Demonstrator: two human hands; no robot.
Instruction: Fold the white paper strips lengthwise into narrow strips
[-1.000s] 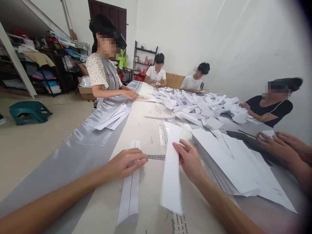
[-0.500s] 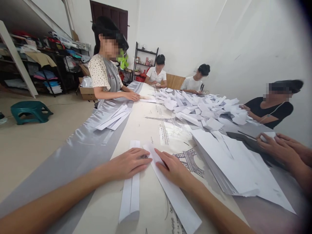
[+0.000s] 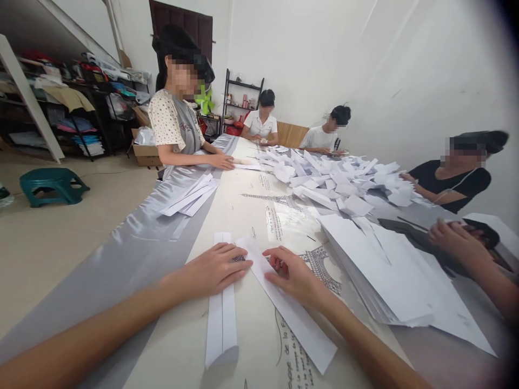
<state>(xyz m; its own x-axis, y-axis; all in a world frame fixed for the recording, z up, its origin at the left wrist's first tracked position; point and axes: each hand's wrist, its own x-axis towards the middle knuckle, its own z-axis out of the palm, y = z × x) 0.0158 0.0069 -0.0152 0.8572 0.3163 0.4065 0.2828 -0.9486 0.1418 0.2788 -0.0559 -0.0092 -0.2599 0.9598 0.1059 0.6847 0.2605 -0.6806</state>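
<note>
My left hand [image 3: 221, 265] lies flat across a folded white paper strip [image 3: 221, 329]. Its fingertips rest at the upper end of a second white paper strip [image 3: 300, 329], which slants down to the right. Beside that second strip, my right hand [image 3: 294, 273] is loosely curled with thumb and index finger apart and nothing between them. Part of the first strip is hidden under my left hand. Both strips lie on a tablecloth [image 3: 259, 346] printed with Eiffel Towers and writing.
A stack of white paper sheets [image 3: 397, 275] lies to the right, with a heap of folded papers [image 3: 336, 178] beyond. More strips [image 3: 192, 197] lie at the left edge. Co-workers sit or stand around; a co-worker's hands [image 3: 458, 243] are at far right. A green stool [image 3: 52, 186] stands on the floor.
My right hand has lifted slightly off the slanted strip and drawn back to the right. My left hand stays in nearly the same place. The co-worker's hands at far right have moved.
</note>
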